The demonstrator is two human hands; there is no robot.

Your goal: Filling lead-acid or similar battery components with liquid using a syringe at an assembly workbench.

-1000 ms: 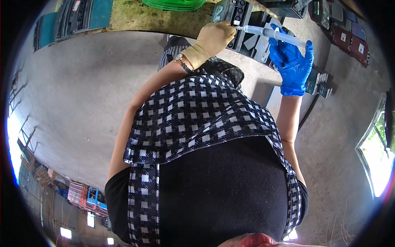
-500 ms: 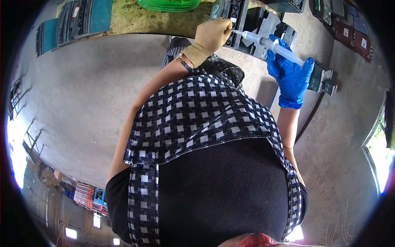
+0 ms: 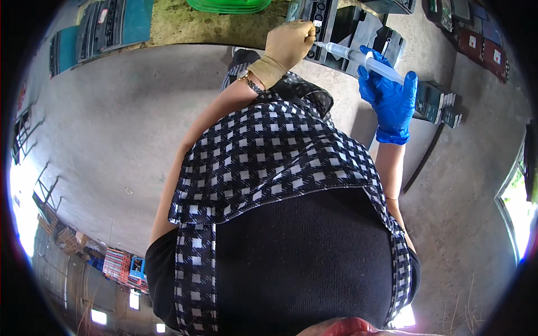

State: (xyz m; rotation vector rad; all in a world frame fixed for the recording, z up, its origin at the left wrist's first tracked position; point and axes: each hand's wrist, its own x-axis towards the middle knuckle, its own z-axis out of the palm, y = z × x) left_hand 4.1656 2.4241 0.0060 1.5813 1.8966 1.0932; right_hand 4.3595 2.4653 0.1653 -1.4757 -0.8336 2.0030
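My right hand (image 3: 388,103), in a blue glove, holds a large clear syringe (image 3: 353,55) with a whitish plunger. Its fingers wrap the barrel near the flange, and the thumb rests on the plunger's end. The syringe lies slantwise, its narrow tip pointing left over a dark case (image 3: 319,14) with a row of round holes, probably a battery. My left hand (image 3: 288,47), in a tan glove, is closed close to that tip, at the near edge of the case. What its curled fingers grip, if anything, is hidden.
The case sits at the right end of a stained yellowish bench (image 3: 174,25). A green plastic tub (image 3: 230,4) stands at its far edge, with dark and teal cases (image 3: 103,28) to the left. More dark cases (image 3: 434,103) and reddish-brown cases (image 3: 476,50) are on the right.
My right hand and the syringe have shifted slightly left and away from me. The thumb is a little closer to the barrel. My left hand has barely moved.
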